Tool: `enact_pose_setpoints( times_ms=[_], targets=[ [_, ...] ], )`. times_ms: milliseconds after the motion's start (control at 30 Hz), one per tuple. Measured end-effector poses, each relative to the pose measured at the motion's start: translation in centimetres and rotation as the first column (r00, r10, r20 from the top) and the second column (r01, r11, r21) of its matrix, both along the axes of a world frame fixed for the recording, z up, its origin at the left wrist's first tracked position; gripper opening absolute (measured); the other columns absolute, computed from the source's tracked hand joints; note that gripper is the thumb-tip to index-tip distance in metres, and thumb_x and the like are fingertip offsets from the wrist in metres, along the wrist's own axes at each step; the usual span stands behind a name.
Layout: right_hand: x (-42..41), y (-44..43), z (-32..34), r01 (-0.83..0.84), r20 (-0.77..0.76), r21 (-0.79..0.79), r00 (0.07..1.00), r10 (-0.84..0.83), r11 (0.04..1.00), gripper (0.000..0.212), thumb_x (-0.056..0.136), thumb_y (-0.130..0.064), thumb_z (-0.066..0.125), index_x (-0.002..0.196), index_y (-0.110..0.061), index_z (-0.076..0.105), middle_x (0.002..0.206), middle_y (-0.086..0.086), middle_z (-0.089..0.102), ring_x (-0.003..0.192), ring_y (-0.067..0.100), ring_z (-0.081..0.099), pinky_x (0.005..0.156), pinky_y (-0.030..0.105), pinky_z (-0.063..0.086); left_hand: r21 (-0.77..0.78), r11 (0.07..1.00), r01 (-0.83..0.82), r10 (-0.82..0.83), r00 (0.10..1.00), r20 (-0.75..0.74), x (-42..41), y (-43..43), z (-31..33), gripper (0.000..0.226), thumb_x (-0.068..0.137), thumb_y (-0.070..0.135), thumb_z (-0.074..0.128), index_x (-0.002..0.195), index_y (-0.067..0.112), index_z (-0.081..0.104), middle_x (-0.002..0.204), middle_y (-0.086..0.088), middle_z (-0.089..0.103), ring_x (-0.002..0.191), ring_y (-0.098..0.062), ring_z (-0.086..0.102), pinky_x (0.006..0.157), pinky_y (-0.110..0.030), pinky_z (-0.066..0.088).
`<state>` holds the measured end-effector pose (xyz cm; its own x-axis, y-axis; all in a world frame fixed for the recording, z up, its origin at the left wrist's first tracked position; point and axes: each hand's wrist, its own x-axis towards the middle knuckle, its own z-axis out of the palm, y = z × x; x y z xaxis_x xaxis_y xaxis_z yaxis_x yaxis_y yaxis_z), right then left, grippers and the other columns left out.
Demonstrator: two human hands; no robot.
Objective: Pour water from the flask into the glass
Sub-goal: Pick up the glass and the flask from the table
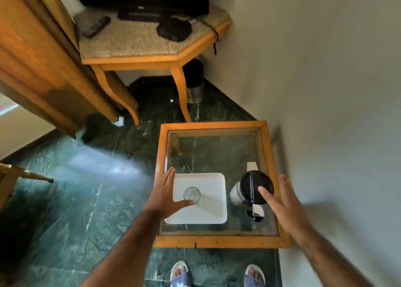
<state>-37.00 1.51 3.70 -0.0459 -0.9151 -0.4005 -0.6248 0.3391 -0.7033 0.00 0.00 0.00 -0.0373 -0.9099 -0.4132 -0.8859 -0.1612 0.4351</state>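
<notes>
A clear empty glass (192, 195) stands upright on a white square tray (210, 208) on a small glass-topped table (219, 242). To its right stands a steel flask (249, 191) with a black lid and a handle facing me. My left hand (167, 194) hovers open at the tray's left edge, thumb reaching toward the glass. My right hand (282, 202) is open just right of the flask, its thumb over the lid's edge. Neither hand holds anything.
A wall runs close along the table's right side. A wooden corner table (138, 58) with a TV, a remote and a black object stands beyond. A small bin (195, 91) sits under it. A wooden cabinet (39, 69) stands at left; green marble floor lies all around.
</notes>
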Motion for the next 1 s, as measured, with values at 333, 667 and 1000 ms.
enact_pose_setpoints(
  times_ms=[333, 667, 1000],
  targets=[
    [2.2, 5.7, -6.1, 0.216, 0.438, 0.23, 0.848, -0.3, 0.949, 0.079, 0.069, -0.1, 0.051, 0.109, -0.039, 0.081, 0.126, -0.012, 0.078, 0.128, 0.012, 0.063, 0.12, 0.052, 0.036, 0.174, 0.941, -0.291, 0.321, 0.929, -0.185, -2.9, 2.4, -10.9, 0.125, 0.065, 0.037, 0.099, 0.165, 0.012, 0.028, 0.17, -0.007, 0.037, 0.156, -0.026, 0.038, 0.126, -0.036, 0.03],
    [6.0, 7.1, -8.9, 0.56, 0.684, 0.012, 0.6, -0.415, 0.829, 0.054, 0.091, -0.073, 0.063, 0.085, -0.02, 0.073, 0.078, -0.003, 0.068, 0.085, 0.024, 0.061, 0.104, 0.062, 0.041, 0.14, 0.812, -0.567, 0.563, 0.696, -0.446, -4.5, 3.1, -16.4, 0.069, 0.07, 0.022, 0.097, 0.125, 0.038, 0.058, 0.12, 0.023, 0.068, 0.116, -0.018, 0.071, 0.084, -0.012, 0.058],
    [2.5, 1.9, -8.0, 0.641, 0.822, 0.097, 0.38, -0.424, 0.762, 0.037, 0.105, -0.035, 0.052, 0.077, -0.03, 0.075, 0.065, -0.014, 0.051, 0.065, 0.012, 0.04, 0.077, 0.033, 0.032, 0.055, 0.85, -0.524, 0.458, 0.683, -0.569, -3.0, 0.2, -12.7, 0.066, 0.064, 0.035, 0.094, 0.122, 0.033, 0.062, 0.129, 0.006, 0.069, 0.124, -0.021, 0.066, 0.106, -0.045, 0.058]
  ],
)
